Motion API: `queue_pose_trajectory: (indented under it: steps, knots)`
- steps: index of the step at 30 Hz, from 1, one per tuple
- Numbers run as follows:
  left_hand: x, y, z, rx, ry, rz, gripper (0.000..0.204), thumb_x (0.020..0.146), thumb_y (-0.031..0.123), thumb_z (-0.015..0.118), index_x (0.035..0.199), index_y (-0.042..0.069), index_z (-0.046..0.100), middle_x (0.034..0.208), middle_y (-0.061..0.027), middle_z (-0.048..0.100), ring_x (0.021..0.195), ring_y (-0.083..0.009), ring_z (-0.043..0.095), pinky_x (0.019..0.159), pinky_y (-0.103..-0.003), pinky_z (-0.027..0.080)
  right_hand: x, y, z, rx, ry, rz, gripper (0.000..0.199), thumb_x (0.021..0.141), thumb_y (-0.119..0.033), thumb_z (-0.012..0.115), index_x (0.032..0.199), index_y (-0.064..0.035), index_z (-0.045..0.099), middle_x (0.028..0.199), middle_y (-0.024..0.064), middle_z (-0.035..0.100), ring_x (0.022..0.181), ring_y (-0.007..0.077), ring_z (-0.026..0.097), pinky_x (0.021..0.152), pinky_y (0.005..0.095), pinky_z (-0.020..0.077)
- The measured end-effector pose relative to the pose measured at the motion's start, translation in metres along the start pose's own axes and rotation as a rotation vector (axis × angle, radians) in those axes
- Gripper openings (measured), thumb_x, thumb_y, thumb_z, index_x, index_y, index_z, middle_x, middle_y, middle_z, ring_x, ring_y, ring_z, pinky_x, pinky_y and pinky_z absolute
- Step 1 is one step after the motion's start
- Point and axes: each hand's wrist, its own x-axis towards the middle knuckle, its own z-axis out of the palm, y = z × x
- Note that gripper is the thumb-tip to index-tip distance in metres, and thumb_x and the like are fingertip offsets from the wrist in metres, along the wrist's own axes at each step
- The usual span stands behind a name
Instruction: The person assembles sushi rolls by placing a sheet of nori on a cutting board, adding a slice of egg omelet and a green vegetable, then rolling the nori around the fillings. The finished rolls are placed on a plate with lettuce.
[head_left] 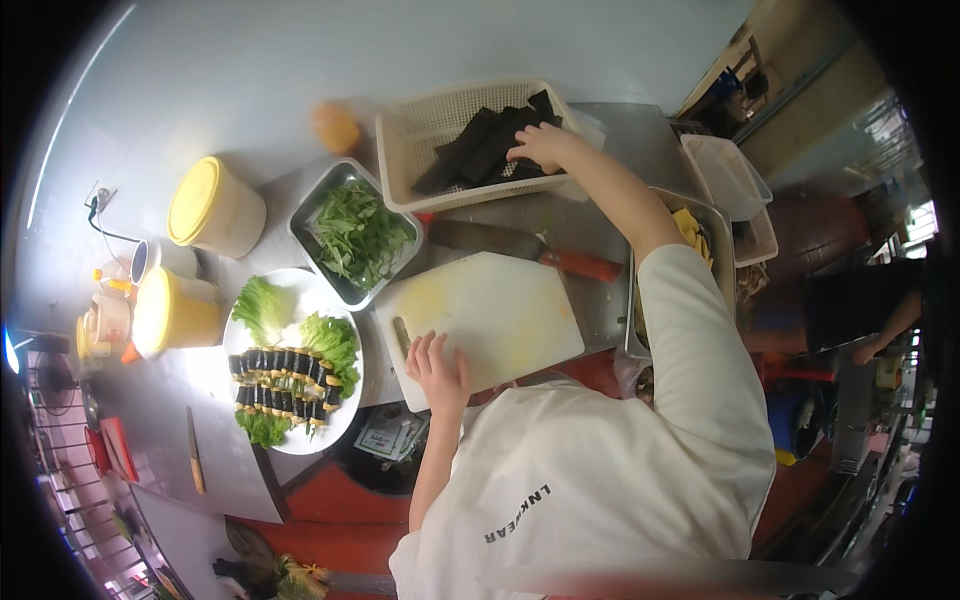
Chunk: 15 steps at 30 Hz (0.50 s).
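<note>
My left hand (437,368) rests with fingers spread on the near left part of a white cutting board (500,310), beside the board's handle slot. My right hand (545,148) reaches into a cream plastic basket (400,180) at the back. Its bent fingers are apart at a pile of dark seaweed strips (485,140); no strip shows lifted. Behind the board lies a cleaver (485,238) with a red-brown handle. Left of the board, a white plate (343,420) bears lettuce and two rows of rolls (285,365) wrapped in seaweed bands.
A steel tray (300,235) of green leaves stands between plate and basket. Yellow-lidded tubs (215,208) are at the left. A knife (194,450) lies near the table's left front. Another steel tray (722,270) with yellow strips is under my right arm. A person (860,305) stands far right.
</note>
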Motion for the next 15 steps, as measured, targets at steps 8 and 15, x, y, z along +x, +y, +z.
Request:
queue_pose_trajectory:
  steps: [8, 15]
  knots:
    - [0.002, 0.0, -0.003, -0.001, -0.026, -0.012, 0.035, 0.079, 0.008, 0.065, 0.112, 0.004, 0.056, 0.123, -0.0145, 0.051, 0.122, -0.0372, 0.04, 0.102, -0.05, 0.029, 0.005, 0.007, -0.005, -0.108, -0.017, -0.183, 0.052, 0.062, -0.014, 0.078, 0.11, -0.0172, 0.058, 0.113, 0.003, 0.05, 0.113, 0.0225, 0.047, 0.087, 0.039, 0.0427]
    - [0.002, -0.001, -0.001, -0.004, -0.024, -0.013, 0.034, 0.079, 0.008, 0.065, 0.111, 0.004, 0.056, 0.123, -0.0141, 0.051, 0.122, -0.037, 0.04, 0.102, -0.049, 0.029, 0.014, 0.024, 0.021, 0.24, 0.142, -0.146, 0.032, 0.076, -0.016, 0.066, 0.108, -0.011, 0.062, 0.105, 0.0071, 0.06, 0.106, 0.025, 0.057, 0.088, 0.0396, 0.0457]
